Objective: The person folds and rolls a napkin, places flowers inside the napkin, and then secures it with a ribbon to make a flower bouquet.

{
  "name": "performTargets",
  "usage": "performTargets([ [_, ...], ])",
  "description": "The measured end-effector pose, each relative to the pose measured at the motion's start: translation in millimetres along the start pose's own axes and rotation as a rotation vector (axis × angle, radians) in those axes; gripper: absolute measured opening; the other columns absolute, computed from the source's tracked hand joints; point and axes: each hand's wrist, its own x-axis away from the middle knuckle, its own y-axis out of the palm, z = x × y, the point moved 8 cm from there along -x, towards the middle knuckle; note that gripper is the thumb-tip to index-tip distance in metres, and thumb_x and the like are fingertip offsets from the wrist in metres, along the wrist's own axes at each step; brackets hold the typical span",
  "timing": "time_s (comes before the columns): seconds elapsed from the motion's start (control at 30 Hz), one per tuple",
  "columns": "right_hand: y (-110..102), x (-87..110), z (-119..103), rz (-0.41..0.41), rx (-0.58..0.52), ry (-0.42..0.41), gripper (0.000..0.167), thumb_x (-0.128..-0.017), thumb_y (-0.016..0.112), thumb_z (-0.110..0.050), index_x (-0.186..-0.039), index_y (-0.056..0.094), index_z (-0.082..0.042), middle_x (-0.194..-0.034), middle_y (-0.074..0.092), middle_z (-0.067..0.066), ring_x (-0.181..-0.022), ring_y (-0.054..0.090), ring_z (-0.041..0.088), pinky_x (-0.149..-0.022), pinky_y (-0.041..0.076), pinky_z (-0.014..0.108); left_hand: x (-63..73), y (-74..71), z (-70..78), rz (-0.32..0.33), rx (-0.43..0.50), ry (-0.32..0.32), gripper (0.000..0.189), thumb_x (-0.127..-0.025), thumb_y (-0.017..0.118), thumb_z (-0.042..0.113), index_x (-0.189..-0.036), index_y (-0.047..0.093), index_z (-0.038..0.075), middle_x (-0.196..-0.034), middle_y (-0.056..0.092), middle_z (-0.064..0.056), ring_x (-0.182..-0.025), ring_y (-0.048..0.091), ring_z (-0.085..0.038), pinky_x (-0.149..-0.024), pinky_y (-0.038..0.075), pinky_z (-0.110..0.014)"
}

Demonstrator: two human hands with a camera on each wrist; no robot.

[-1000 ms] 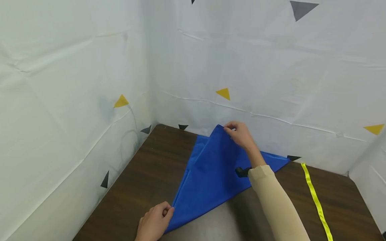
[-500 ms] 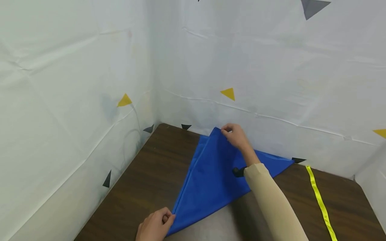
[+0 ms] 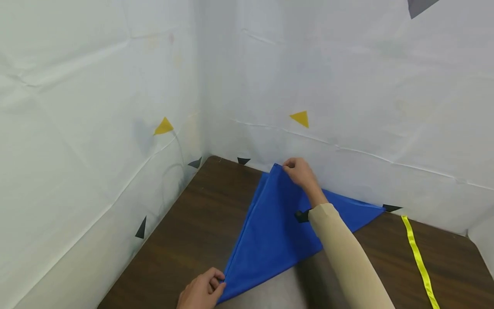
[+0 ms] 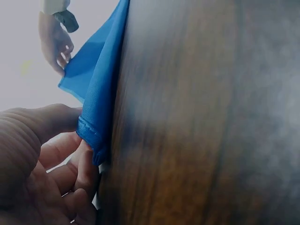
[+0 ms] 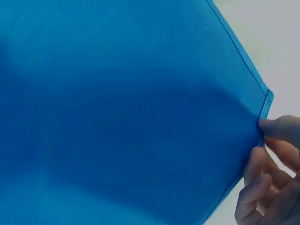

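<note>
A blue cloth [image 3: 266, 240], folded into a rough triangle, lies on the dark wooden table. My right hand [image 3: 301, 174] pinches its hemmed edge near the far corner and holds that part raised by the back wall. In the right wrist view the thumb and fingers [image 5: 276, 126] grip the stitched hem just beside the corner. At the near left corner, my left hand [image 3: 202, 289] holds the cloth's edge. The left wrist view shows the layered blue hem [image 4: 93, 131] between thumb and fingers, close to the table edge. A dark wrist camera [image 3: 302, 216] hides part of the cloth.
A yellow ribbon [image 3: 420, 262] lies along the table's right side. White sheeting [image 3: 347, 86] with yellow and dark triangles rises behind and at the left. The wood-grain table [image 3: 204, 214] shows bare surface left of the cloth.
My right hand has lowered slightly and shifted a little left relative to the table, bringing the raised cloth corner along. The left hand keeps its hold. The head view has turned slightly left.
</note>
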Motion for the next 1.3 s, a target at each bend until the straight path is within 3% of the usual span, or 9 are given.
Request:
performTargets([
  [0.23, 17, -3.7, 2, -0.003, 0.097, 0.079, 0.033, -0.110, 0.058, -0.027, -0.131, 0.076, -0.009, -0.134, 0.074, 0.014, -0.118, 0.069, 0.035, -0.099, 0.055, 0.055, 8.9, 6.4, -7.5, -0.027, 0.028, -0.067, 0.025, -0.099, 0.077, 0.037, -0.119, 0.071, 0.023, -0.083, 0.067, 0.014, -0.068, 0.059, -0.007, -0.061, 0.045, -0.032],
  [0.5, 30, -3.1, 11, 0.007, 0.092, 0.136, 0.032, -0.109, 0.058, -0.026, -0.130, 0.076, -0.009, -0.132, 0.074, 0.015, -0.113, 0.070, 0.034, -0.093, 0.057, 0.052, 21.0, 12.0, -7.3, -0.067, 0.045, -0.058, 0.025, -0.100, 0.075, 0.031, -0.121, 0.071, 0.017, -0.084, 0.066, 0.011, -0.069, 0.058, -0.004, -0.062, 0.046, -0.032],
  [0.93, 53, 2.8, 32, 0.013, 0.102, 0.170, 0.030, -0.107, 0.059, -0.018, -0.125, 0.078, -0.003, -0.130, 0.075, 0.018, -0.116, 0.071, 0.037, -0.096, 0.058, 0.052, 30.2, 22.2, -16.0, -0.027, 0.058, -0.138, 0.014, -0.102, 0.070, 0.032, -0.109, 0.076, 0.021, -0.080, 0.066, 0.013, -0.067, 0.057, -0.006, -0.062, 0.044, -0.030],
  [1.3, 62, 27.3, 39, 0.050, 0.097, 0.129, 0.038, -0.106, 0.058, -0.010, -0.140, 0.066, 0.004, -0.144, 0.062, 0.026, -0.134, 0.060, 0.042, -0.110, 0.052, 0.056, 26.2, 19.4, -3.9, -0.029, 0.006, -0.073, 0.013, -0.103, 0.071, 0.032, -0.111, 0.077, 0.024, -0.086, 0.069, 0.014, -0.069, 0.055, -0.004, -0.062, 0.044, -0.031],
])
